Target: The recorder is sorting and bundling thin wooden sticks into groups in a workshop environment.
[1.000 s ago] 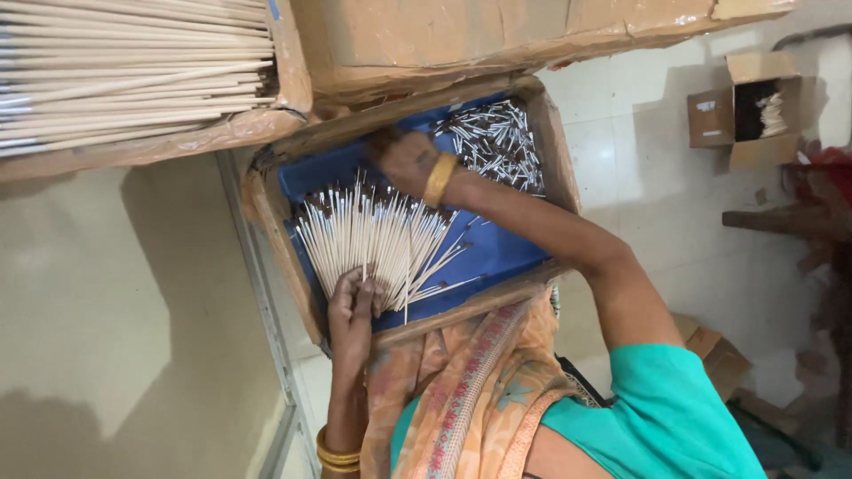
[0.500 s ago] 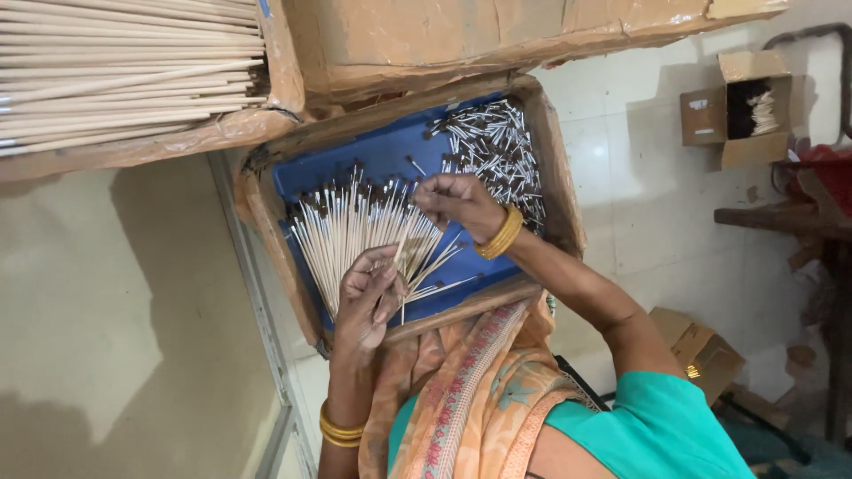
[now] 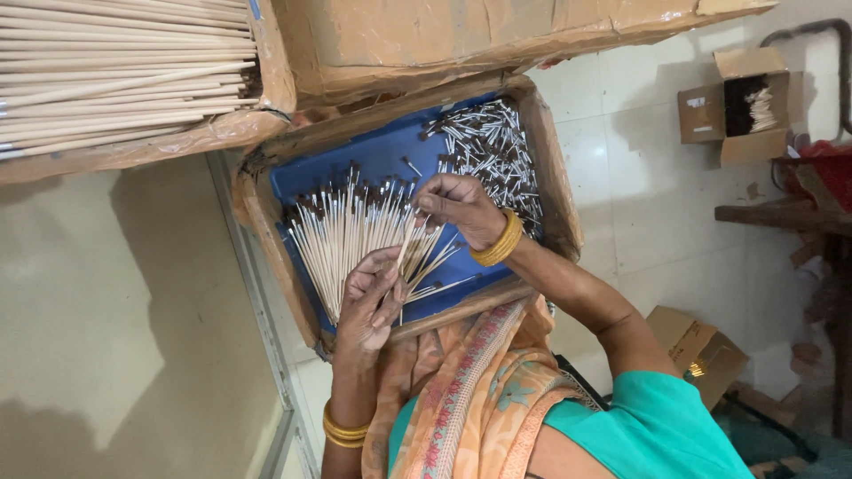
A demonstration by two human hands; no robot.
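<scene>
A person in a teal blouse and orange patterned sari (image 3: 470, 399) sits over a cardboard tray lined with blue (image 3: 373, 155). One hand (image 3: 368, 302), wearing gold bangles, is closed around the lower end of a thin pale stick (image 3: 405, 253); which hand is left or right cannot be told. The other hand (image 3: 457, 208) pinches the stick's upper end. A fan of dark-tipped sticks (image 3: 342, 231) lies beneath, small metal-capped pieces (image 3: 488, 146) heaped beyond. Farther off, a box of long wooden sticks (image 3: 124, 71).

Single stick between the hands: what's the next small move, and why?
Probably lower the single stick into the fan of dark-tipped sticks on the blue tray: the right hand pinches its upper end, the left hand holds its lower end, and it sits just above that fan.
</scene>
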